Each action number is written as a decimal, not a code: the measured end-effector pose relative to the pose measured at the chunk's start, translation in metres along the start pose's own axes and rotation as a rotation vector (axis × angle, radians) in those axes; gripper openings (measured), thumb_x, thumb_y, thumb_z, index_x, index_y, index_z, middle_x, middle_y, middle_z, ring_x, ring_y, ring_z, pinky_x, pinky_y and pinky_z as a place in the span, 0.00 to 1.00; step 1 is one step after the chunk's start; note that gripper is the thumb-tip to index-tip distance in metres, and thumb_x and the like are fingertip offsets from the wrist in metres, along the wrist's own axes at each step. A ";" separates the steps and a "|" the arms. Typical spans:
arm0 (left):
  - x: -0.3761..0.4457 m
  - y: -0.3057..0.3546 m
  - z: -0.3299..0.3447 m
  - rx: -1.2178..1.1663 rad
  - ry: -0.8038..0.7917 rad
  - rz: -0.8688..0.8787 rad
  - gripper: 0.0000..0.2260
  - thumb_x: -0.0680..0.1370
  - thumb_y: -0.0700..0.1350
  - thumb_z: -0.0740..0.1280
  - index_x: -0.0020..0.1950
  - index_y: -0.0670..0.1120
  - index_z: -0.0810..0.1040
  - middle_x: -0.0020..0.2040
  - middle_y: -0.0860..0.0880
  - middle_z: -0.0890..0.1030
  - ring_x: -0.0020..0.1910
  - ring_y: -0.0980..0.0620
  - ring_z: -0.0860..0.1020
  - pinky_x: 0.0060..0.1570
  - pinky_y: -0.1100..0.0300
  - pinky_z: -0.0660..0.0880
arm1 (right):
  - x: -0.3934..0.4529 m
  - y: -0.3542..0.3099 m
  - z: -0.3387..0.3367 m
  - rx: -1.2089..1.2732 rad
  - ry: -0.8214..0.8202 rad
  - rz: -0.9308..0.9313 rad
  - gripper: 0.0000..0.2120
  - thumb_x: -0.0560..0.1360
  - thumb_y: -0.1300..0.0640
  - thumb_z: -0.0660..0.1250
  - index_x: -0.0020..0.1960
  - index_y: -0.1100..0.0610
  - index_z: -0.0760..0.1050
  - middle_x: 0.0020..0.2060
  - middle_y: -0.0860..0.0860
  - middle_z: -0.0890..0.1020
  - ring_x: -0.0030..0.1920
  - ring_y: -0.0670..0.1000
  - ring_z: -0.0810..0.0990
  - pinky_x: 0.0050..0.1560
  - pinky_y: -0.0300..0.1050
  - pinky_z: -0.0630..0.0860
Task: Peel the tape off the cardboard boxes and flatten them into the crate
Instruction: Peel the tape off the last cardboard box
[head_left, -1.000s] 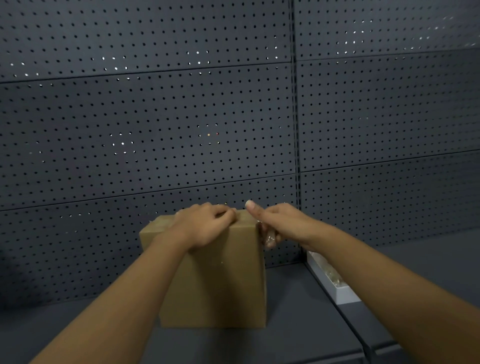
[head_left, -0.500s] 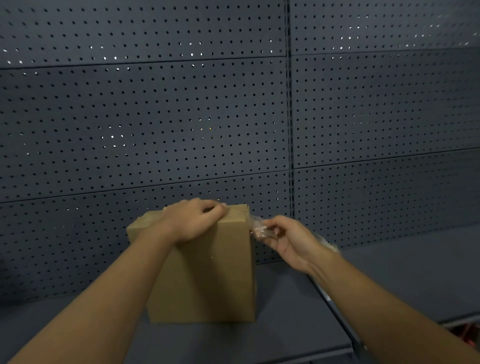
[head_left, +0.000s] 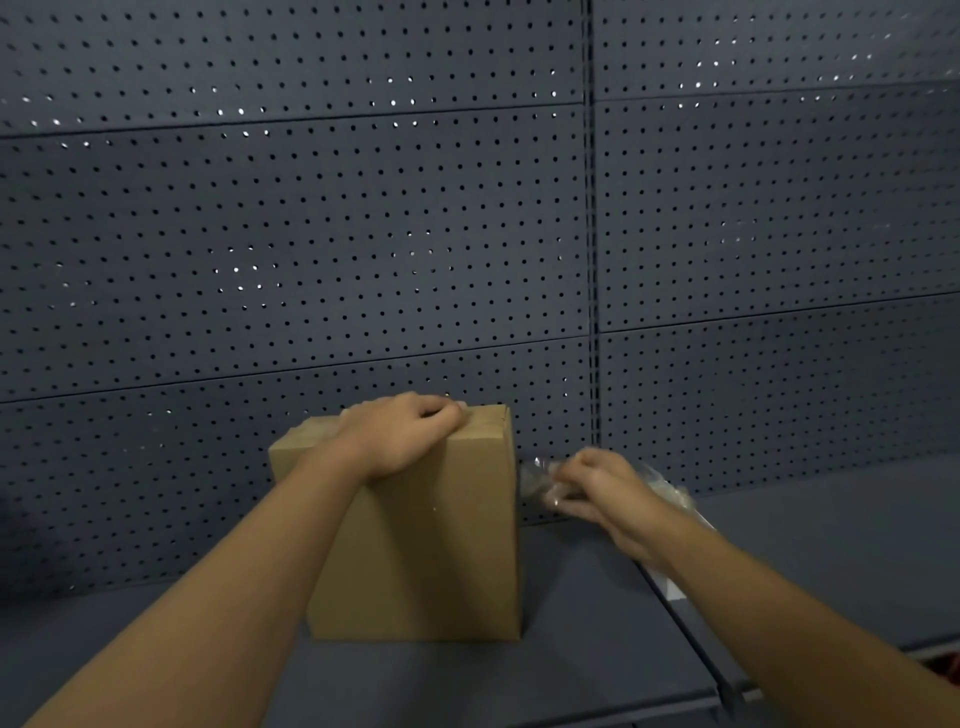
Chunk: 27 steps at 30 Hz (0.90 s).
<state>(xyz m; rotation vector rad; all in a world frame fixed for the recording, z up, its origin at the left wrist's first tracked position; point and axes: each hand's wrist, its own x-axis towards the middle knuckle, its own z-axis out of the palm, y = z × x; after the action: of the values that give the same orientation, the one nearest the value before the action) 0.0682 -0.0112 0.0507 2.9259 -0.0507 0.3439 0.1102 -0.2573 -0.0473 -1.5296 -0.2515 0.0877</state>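
A brown cardboard box (head_left: 441, 551) stands upright on a dark grey shelf (head_left: 582, 649). My left hand (head_left: 400, 434) lies over the box's top front edge, fingers curled down onto the top. To the right of the box, my right hand (head_left: 597, 488) pinches a strip of clear tape (head_left: 535, 478) that stretches from the box's right side. The tape is crumpled and partly hidden by my fingers. No crate is in view.
A dark grey pegboard wall (head_left: 363, 234) rises right behind the box. A white tray (head_left: 670, 493) with clear scraps sits under my right forearm, mostly hidden. A second shelf section (head_left: 831, 545) lies to the right past a seam.
My right hand has come off the box's top corner and moved down and right, drawing clear tape away from the box. The left hand has stayed on top.
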 end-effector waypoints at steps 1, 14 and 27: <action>-0.001 0.000 -0.001 -0.023 -0.002 0.002 0.29 0.78 0.74 0.47 0.74 0.67 0.70 0.75 0.59 0.73 0.73 0.48 0.70 0.63 0.47 0.64 | 0.000 -0.012 0.003 0.032 0.021 -0.049 0.06 0.81 0.62 0.69 0.48 0.62 0.73 0.46 0.61 0.80 0.48 0.55 0.84 0.56 0.51 0.84; -0.013 -0.012 -0.015 -0.672 -0.047 0.182 0.25 0.78 0.66 0.67 0.73 0.61 0.75 0.64 0.63 0.79 0.61 0.67 0.76 0.56 0.70 0.71 | 0.014 -0.098 0.065 0.000 0.076 -0.473 0.09 0.72 0.65 0.78 0.47 0.61 0.78 0.41 0.54 0.80 0.42 0.53 0.81 0.43 0.49 0.85; -0.005 -0.016 -0.015 -0.747 -0.012 0.097 0.08 0.80 0.51 0.72 0.49 0.49 0.89 0.46 0.46 0.87 0.42 0.57 0.81 0.49 0.62 0.75 | 0.016 -0.108 0.076 0.009 -0.331 -0.175 0.13 0.73 0.65 0.77 0.55 0.63 0.78 0.52 0.65 0.82 0.51 0.58 0.86 0.59 0.53 0.83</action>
<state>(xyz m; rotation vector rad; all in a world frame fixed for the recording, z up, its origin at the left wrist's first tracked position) 0.0609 0.0073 0.0609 2.1885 -0.2621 0.2487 0.0981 -0.1841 0.0630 -1.4735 -0.6461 0.2033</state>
